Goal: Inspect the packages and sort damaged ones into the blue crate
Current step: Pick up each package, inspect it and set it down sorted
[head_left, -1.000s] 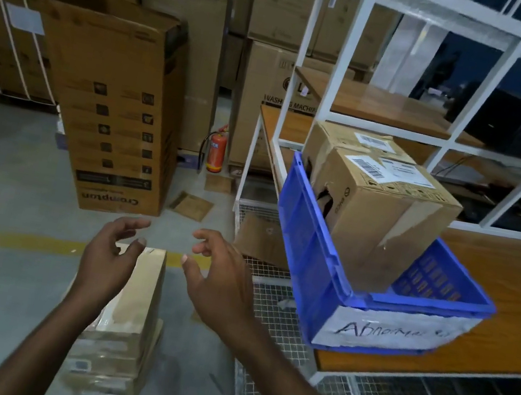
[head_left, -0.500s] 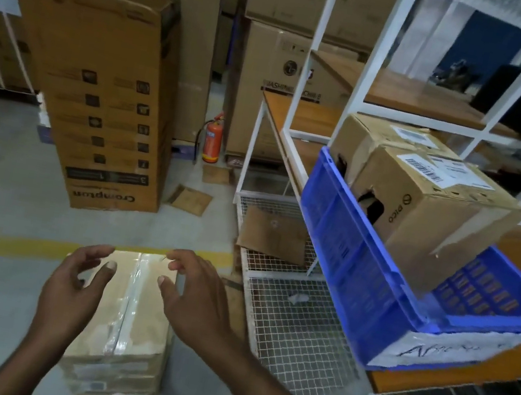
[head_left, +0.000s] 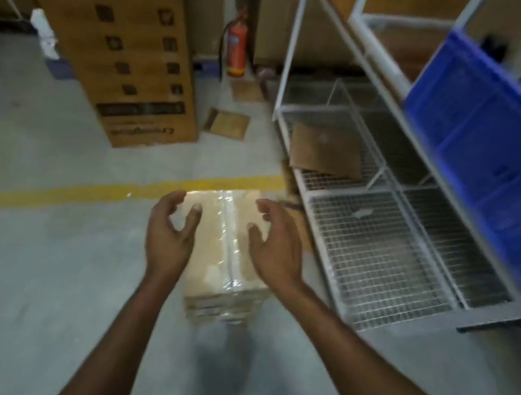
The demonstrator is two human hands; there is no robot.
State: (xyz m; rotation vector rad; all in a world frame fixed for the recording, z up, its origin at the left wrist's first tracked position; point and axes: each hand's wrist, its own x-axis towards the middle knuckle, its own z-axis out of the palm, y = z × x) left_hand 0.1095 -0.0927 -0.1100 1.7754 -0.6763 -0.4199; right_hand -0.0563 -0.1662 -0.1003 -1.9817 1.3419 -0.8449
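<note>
Between both hands (head_left: 169, 233) (head_left: 272, 248) — tape-wrapped cardboard package (head_left: 226, 247), floor-stacked.

Bare hands: two, the left hand (head_left: 169, 233) and the right hand (head_left: 272, 248).
Blue plastic crate (head_left: 501, 163): one.
Red fire extinguisher (head_left: 236, 48): one.
Tall brown printed cardboard box (head_left: 124, 34): one.
Flat brown cardboard scraps (head_left: 328, 151): three.
Stack of tape-wrapped cardboard packages (head_left: 224, 253): one; packages in it too blurred to count.

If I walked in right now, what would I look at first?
In the middle, the left hand and the right hand hover open over a stack of flat brown cardboard packages wrapped in shiny clear tape on the grey floor. At the right, a big blue plastic crate sits up on a white metal rack, and a small red fire extinguisher stands at the back.
</note>
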